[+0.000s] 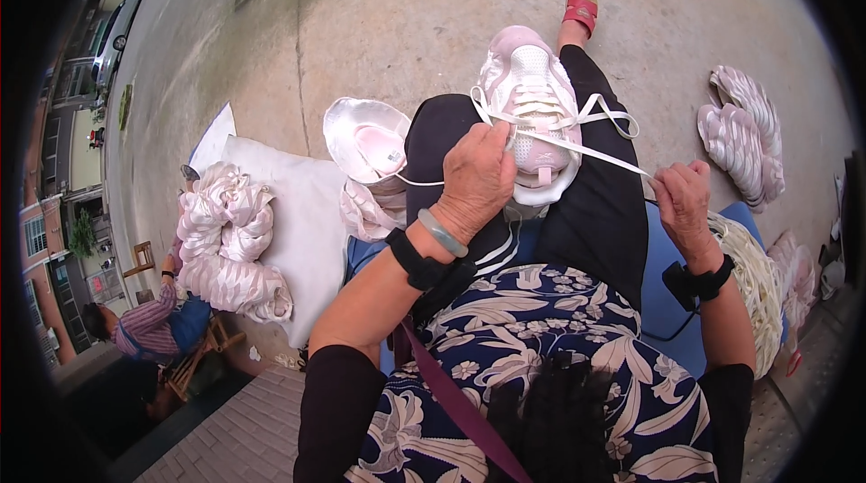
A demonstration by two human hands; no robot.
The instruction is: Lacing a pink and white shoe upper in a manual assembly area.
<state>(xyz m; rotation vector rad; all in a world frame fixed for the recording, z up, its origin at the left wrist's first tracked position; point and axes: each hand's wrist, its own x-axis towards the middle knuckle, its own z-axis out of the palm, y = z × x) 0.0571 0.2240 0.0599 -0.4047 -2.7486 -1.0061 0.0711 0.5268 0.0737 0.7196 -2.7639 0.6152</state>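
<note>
Nearest is the floral blouse [541,303] of the wearer, with a pink-and-white shoe [532,77] beyond it across the dark-trousered thighs, its heel toward the body and toe pointing away. The left hand [474,174] curls at the shoe's left side, gripping the white lace [591,153]; its fingertips are partly hidden. The right hand [683,205], well out to the right, pinches the lace's taut end. A bundle of cream cords [753,294] lies beside the right forearm. Left of the knee sits another pale shoe [365,138], near stacked pink-and-white pieces [225,239] on a white sack [311,230]. Farther off, similar striped bundles [744,136] rest on the concrete ground [388,23], and another person [149,325] sits at far left.
</note>
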